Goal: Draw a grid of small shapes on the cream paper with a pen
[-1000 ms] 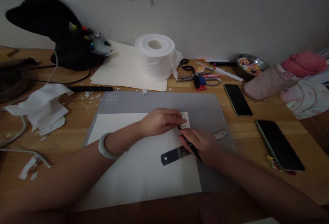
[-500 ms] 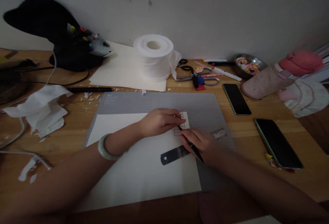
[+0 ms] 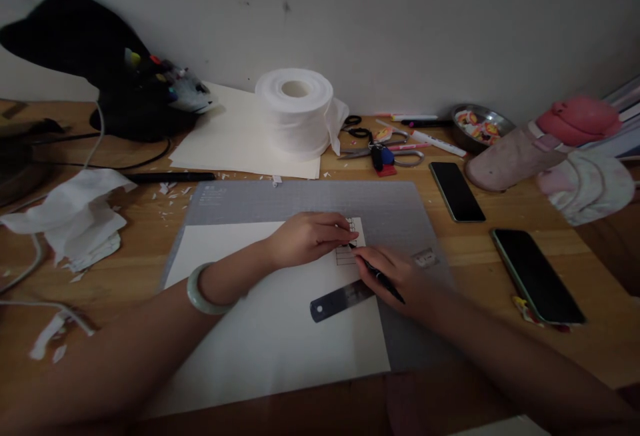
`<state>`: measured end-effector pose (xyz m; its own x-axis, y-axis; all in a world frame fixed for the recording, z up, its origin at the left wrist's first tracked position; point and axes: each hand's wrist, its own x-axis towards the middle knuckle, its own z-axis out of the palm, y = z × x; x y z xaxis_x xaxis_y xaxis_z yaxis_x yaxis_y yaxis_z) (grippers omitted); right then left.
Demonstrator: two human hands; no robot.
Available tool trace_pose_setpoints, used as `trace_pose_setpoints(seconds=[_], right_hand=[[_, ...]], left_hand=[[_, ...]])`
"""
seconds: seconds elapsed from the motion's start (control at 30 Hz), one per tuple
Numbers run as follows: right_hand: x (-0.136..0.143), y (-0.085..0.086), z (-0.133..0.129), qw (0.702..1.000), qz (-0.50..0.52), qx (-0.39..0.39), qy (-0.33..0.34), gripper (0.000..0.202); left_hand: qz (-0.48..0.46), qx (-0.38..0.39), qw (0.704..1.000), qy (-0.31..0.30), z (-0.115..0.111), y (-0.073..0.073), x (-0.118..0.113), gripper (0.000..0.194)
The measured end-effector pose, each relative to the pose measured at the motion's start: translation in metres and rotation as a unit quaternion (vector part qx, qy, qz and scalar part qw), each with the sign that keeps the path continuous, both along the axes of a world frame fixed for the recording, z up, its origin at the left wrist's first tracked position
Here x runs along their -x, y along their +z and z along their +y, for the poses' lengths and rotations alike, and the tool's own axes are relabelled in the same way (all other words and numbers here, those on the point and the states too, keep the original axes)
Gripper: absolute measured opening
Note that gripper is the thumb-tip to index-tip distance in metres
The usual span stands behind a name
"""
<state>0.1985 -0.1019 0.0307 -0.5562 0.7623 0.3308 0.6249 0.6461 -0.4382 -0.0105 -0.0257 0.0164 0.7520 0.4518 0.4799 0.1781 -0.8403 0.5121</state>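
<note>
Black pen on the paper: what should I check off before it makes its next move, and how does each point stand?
1. Black pen gripped in the right hand: ok.
2. Left hand resting on the white paper: ok.
3. White paper lying on the grey cutting mat: ok.
4. Ruled lines fully visible: not ok; the left fingers cover some.
5. Metal ruler fully visible: not ok; the right hand hides its middle.
6. Pen tip touching paper: cannot tell; too small and dark there.
</note>
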Motion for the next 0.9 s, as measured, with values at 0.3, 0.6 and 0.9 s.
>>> trace_pose_setpoints(seconds=[0.3,0.6,0.9], right_hand=[[0.002,-0.013,0.012,0.952,0.180,0.186,-0.165,0.021],[0.001,-0.022,0.017,0.905,0.252,0.291,-0.182,0.027],[-0.001,-0.020,0.016,0.911,0.244,0.287,-0.165,0.028]], left_hand=[[-0.005,-0.005,1.000,-0.003,0.001,0.000,0.000,0.024],[-0.003,-0.005,1.000,-0.002,0.001,-0.002,0.000,0.025],[0.011,0.009,1.000,0.006,0.001,-0.001,0.000,0.026]])
